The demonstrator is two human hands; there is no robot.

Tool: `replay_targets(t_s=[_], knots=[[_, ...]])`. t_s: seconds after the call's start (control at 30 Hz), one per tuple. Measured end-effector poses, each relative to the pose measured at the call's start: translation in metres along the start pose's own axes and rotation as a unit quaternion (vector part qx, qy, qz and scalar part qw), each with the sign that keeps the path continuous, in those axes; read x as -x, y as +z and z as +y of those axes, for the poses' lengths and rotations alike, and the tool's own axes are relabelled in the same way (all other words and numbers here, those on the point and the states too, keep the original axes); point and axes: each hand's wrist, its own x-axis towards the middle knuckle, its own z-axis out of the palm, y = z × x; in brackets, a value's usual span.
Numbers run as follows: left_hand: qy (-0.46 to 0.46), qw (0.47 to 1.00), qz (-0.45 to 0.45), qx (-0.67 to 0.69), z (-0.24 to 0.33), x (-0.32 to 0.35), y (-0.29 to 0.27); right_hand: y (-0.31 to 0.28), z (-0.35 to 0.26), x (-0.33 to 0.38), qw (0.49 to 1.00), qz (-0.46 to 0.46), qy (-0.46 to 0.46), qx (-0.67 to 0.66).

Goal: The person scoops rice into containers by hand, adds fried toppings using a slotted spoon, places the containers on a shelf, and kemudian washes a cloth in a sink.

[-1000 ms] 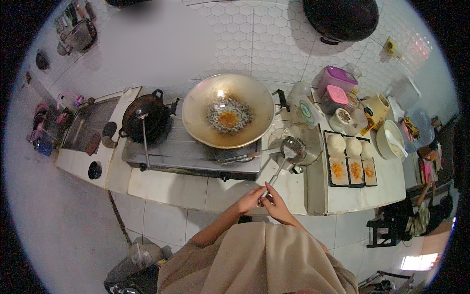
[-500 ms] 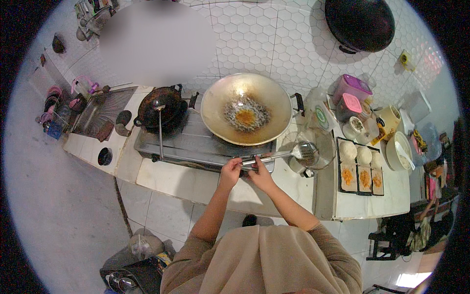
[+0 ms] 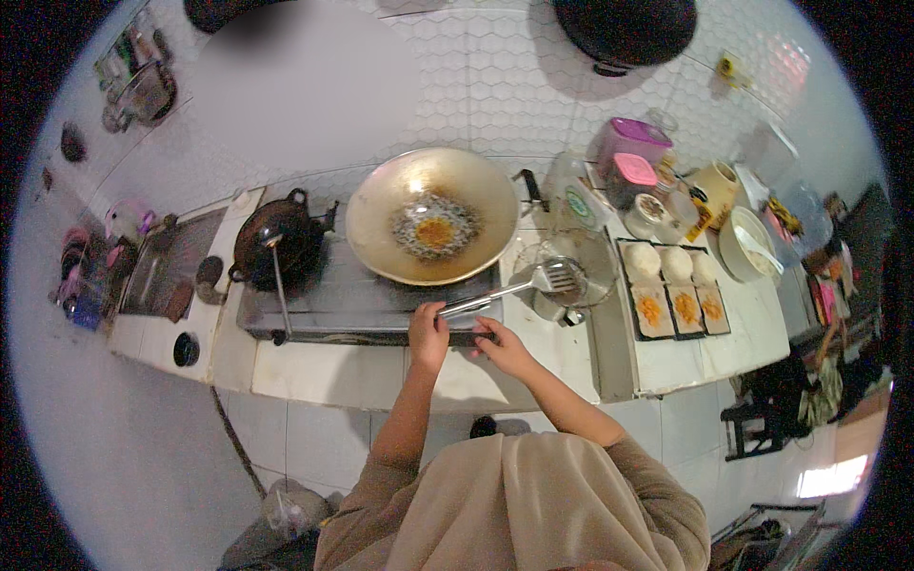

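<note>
The metal spatula [image 3: 557, 278] lies slanting at the front right of the stove [image 3: 357, 309], its slotted head over a clear round container [image 3: 600, 271] on the surface [image 3: 576, 360] and its handle end at the left hand [image 3: 428, 338], though I cannot tell whether that grip pinches it. The right hand [image 3: 502, 347], just below the handle, has its grip loosely spread with nothing visible in it. Behind them, a wide pale wok [image 3: 378, 214] with bubbling oil sits on the stove, beside a smaller dark wok [image 3: 252, 233].
</note>
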Motion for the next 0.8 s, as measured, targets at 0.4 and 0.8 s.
replay_targets(t_s=[0.4,0.8], knots=[[-0.196,0.897,-0.265,0.293,0.082,0.017,0.072,-0.132,-0.034,0.163,0.931,0.337,0.011,-0.141],[0.032,0.926,-0.313,0.21,0.158,0.044,0.105,-0.215,-0.019,0.275,0.84,0.517,-0.016,-0.162]])
